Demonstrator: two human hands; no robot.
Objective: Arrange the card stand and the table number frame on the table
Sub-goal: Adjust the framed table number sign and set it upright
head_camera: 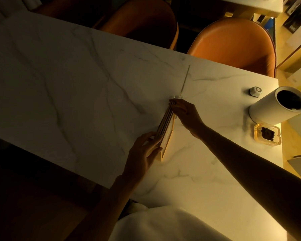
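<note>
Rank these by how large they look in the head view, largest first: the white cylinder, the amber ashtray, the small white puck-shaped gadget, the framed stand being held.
1. White cylinder
2. Framed stand, seen nearly edge-on, so its true size is unsure
3. Amber ashtray
4. Small white gadget

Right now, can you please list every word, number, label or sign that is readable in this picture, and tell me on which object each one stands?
None can be read.
Frame, held by both hands: seen edge-on, its face is hidden, so no number shows.
Thin clear stand behind it: edge-on, nothing visible.
Small white device: a round mark, too small to read.
Dark items at top right: print too blurred.
</note>
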